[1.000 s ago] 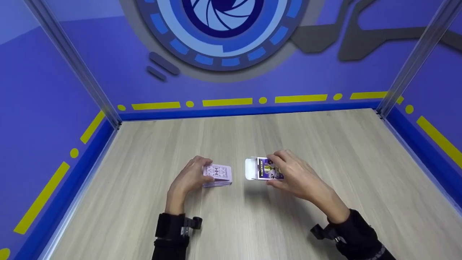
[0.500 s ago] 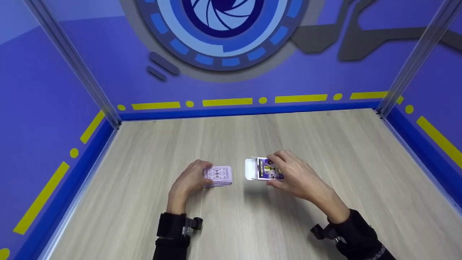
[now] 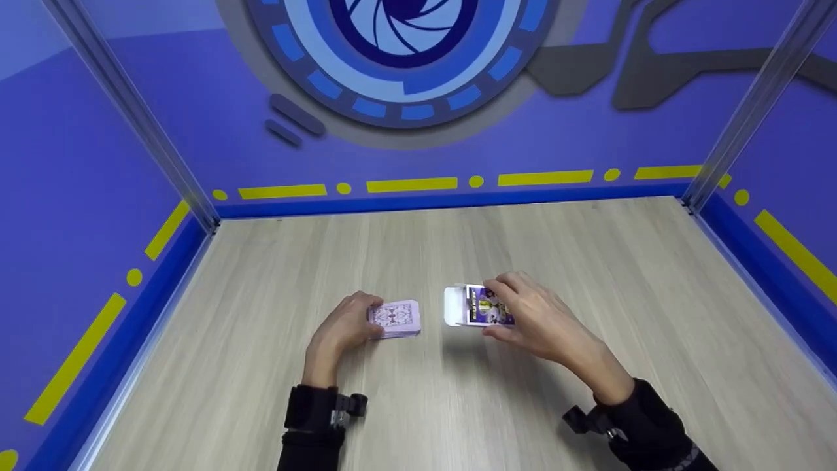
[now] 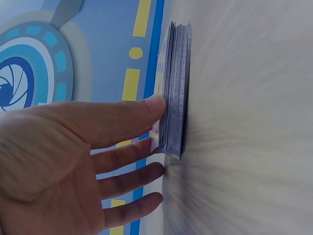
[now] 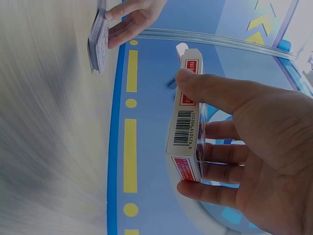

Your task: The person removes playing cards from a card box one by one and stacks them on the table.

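Observation:
A deck of playing cards (image 3: 396, 316) with patterned pale-purple backs lies stacked on the table, left of centre. My left hand (image 3: 342, 323) holds it at its left end, thumb on the near side and a fingertip on the far side. Seen in the left wrist view, the card edges (image 4: 177, 93) form a slightly uneven stack beside the thumb. To the right, my right hand (image 3: 533, 316) grips a card box (image 3: 480, 305) between thumb and fingers, raised over the table. The box's white end flap stands open toward the deck. A barcode side (image 5: 184, 128) shows in the right wrist view.
The light wood table (image 3: 418, 405) is bounded by a blue-purple back wall (image 3: 418, 157) and two side walls (image 3: 85, 216). Metal corner posts (image 3: 140, 118) rise at the back corners. Each wrist wears a black strap (image 3: 310, 409) with a small mount.
The upper part of the deck, tilted up under my left hand a second ago, has come down flat onto the lower cards. My left hand has lowered slightly; my right hand and the box stay put.

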Available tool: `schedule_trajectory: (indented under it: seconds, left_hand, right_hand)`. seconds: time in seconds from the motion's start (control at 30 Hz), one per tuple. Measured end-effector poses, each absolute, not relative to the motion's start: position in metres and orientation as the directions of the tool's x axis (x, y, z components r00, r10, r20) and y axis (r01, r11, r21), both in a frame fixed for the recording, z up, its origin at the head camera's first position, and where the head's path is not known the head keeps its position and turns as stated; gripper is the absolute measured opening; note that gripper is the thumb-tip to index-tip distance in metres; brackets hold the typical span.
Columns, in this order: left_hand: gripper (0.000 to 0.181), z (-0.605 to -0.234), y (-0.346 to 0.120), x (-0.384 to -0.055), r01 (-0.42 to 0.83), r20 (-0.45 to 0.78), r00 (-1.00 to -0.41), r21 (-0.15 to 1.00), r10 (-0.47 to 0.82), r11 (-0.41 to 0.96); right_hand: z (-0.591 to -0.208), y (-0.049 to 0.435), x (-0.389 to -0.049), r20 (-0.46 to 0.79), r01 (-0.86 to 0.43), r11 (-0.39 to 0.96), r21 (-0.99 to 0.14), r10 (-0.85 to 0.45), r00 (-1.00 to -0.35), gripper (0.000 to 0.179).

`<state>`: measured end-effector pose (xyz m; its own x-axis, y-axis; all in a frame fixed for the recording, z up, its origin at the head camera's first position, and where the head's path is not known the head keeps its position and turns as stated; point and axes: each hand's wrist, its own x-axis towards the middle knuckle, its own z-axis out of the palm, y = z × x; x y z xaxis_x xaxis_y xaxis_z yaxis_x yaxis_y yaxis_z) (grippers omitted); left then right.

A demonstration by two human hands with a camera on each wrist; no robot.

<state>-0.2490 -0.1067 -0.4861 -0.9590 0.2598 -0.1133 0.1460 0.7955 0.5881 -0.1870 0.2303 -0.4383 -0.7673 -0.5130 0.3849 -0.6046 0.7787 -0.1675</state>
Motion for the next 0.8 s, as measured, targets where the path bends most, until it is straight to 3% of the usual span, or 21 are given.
schedule_trajectory:
  seconds: [0.33,0.53,0.8]
  left_hand:
    - [0.057,-0.478,-0.107,-0.247,0.146,-0.072,-0.969,0.607,0.237,0.781]
    - [0.037,-0.453,-0.094,-0.237,0.267,0.145,-0.963,0.59,0.226,0.762]
    - [0.005,-0.425,-0.05,-0.213,0.489,0.44,-0.865,0.636,0.24,0.597]
  right_hand:
    - [-0.438,0.23,-0.187,0.387,-0.6,0.777,-0.189,-0.502,-0.773,0.069]
    - [-0.438,0.229,-0.187,0.389,-0.599,0.779,-0.185,-0.501,-0.773,0.07]
    - [-0.439,0.229,-0.187,0.421,-0.608,0.775,-0.172,-0.5,-0.757,0.073]
